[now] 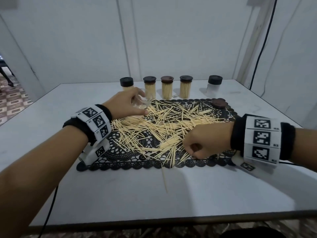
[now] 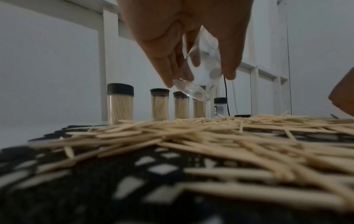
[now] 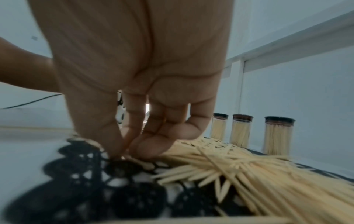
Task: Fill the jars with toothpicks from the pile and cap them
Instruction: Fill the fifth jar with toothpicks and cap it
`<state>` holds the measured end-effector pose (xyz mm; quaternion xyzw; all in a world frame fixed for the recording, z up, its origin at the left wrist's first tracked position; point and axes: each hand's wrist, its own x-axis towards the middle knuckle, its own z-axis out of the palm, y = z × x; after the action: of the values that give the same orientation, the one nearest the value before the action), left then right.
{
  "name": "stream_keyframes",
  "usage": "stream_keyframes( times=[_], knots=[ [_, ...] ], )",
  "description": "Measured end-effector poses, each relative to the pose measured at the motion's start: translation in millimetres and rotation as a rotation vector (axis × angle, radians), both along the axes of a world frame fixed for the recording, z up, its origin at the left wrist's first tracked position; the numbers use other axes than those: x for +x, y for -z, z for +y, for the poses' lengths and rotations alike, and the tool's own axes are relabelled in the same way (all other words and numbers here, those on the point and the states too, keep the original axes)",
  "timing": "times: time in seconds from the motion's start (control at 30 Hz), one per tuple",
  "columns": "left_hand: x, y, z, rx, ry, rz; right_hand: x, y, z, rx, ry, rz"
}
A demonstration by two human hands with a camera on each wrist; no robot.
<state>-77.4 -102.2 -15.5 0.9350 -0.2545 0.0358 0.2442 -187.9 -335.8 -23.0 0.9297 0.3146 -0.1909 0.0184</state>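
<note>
Here, four capped jars (image 1: pixel 167 89) full, left hand (image 1: pixel 126 104) gripping clear jar (image 1: pixel 143 103)

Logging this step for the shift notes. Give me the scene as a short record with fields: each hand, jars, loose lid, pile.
left hand: holds an empty clear jar, tilted, at the far left edge of the pile
right hand: fingers pinch toothpicks at the near right of the mat
filled jars: four capped, in a row behind the mat
fifth jar: capped, far right, looks empty
loose lid: brown, on the mat's far right corner
pile: toothpicks scattered over the mat; one stray toothpick lies on the table
</note>
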Motion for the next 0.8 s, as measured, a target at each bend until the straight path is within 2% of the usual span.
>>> stream_keyframes(
  times=[0.17, 0.4, 0.63, 0.7, 0.8],
  knots=[
    [0, -1, -1, 0.016, 0.007, -0.015, 14, 3, 7, 0.025, 0.005, -0.155],
    [0, 0, 0, 0.002, -0.002, -0.004, 26, -2, 14, 0.084, -0.009, -0.256],
    [1, 0, -1, 0.008, -0.001, -0.009, 4, -4, 41, 0.289, -0.327, -0.010],
    [1, 0, -1, 0.008, -0.001, -0.007, -1, 2, 49, 0.280, -0.399, -0.012],
    [0, 0, -1, 0.009, -0.002, -0.008, 0, 6, 54, 0.262, -0.386, -0.031]
  ],
)
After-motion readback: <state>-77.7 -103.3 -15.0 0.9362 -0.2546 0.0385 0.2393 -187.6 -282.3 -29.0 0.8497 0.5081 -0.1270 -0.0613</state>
